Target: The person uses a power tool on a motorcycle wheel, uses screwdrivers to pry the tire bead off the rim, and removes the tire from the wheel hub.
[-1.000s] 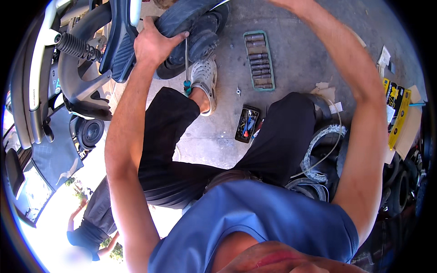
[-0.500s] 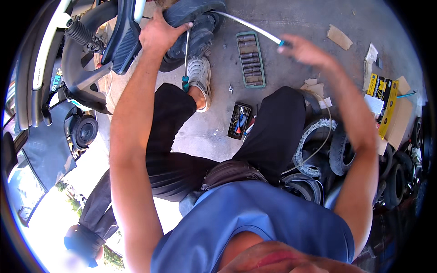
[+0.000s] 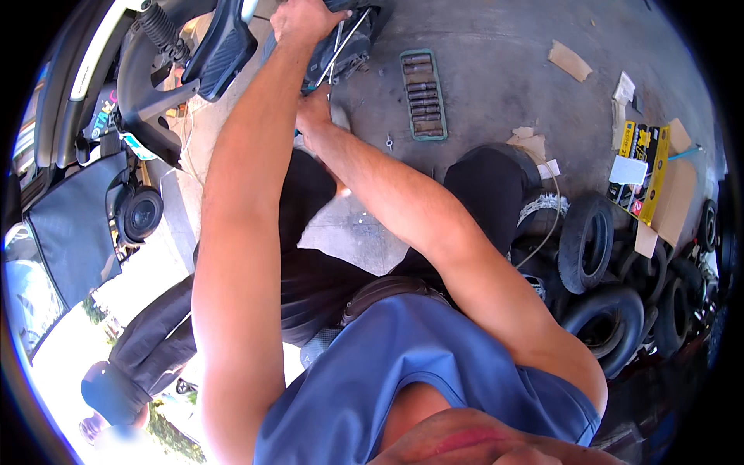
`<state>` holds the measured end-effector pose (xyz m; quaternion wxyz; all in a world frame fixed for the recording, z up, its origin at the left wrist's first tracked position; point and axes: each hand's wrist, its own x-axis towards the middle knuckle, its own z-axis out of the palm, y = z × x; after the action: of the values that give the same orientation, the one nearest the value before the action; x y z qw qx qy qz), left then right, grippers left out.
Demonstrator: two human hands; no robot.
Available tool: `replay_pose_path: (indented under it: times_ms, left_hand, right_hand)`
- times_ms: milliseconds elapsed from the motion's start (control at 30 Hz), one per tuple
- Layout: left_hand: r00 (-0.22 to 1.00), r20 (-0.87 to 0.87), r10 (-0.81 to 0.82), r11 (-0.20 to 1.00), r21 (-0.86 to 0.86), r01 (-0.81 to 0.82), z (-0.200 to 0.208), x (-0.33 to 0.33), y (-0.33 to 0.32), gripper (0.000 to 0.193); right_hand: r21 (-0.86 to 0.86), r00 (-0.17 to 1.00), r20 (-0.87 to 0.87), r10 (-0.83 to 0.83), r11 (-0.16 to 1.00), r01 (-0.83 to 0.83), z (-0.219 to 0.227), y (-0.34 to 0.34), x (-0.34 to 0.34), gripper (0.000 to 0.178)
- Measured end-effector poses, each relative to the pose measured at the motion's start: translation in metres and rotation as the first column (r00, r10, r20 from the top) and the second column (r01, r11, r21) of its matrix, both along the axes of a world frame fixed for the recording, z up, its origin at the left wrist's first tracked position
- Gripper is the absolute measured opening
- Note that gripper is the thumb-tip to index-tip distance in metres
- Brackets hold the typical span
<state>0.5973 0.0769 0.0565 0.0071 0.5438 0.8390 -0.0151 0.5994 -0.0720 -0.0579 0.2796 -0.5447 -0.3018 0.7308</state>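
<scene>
At the top edge my left hand (image 3: 304, 22) is wrapped over a black tyre, its thumb out along the tyre's side and its other fingers mostly hidden. Below it my right hand (image 3: 314, 115) is closed around the teal handle of a long metal tyre lever (image 3: 346, 43), which slants up to the wheel (image 3: 353, 63). A second thin metal rod (image 3: 339, 35) crosses close to the lever; its lower end is behind my right hand. My right forearm passes in front of my raised knee and partly hides a light shoe beside the wheel.
A scooter (image 3: 221, 50) stands at the upper left. On the floor lie a green tray of sockets (image 3: 424, 101), a small metal piece (image 3: 390, 141) and cardboard (image 3: 570, 60). Right, a yellow-black box (image 3: 652, 174) sits above piled tyres (image 3: 585, 244). Another person (image 3: 159, 333) is at lower left.
My right hand has swung the lever from the right across to the left, bringing its handle below my left hand. My left hand and the wheel appear higher in view. My right arm now covers the small parts tray.
</scene>
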Motion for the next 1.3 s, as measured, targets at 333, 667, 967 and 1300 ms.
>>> replay_pose_path:
  times_ms: [333,667,967,1300]
  left_hand:
    - [0.887,0.224,-0.404,0.827,0.504,0.25,-0.026,-0.038,0.008,0.1]
    - [0.849,0.507,-0.15,0.857,0.495,-0.145,-0.134,-0.113,-0.119,0.073]
    - [0.896,0.403,-0.187,0.893,0.45,-0.017,-0.086,-0.11,-0.109,0.063]
    - [0.92,0.346,-0.184,0.89,0.457,0.006,-0.062,-0.089,-0.079,0.066]
  right_hand:
    - [-0.062,0.972,-0.024,-0.235,0.97,0.233,0.009,0.02,0.031,0.029]
    - [-0.072,0.991,0.023,-0.132,0.988,0.134,0.047,0.074,0.068,0.016]
    - [-0.193,0.987,0.142,0.07,0.98,-0.042,0.086,0.113,0.079,0.014]
    - [-0.179,0.968,0.203,0.145,0.978,-0.108,0.041,0.105,0.091,0.019]
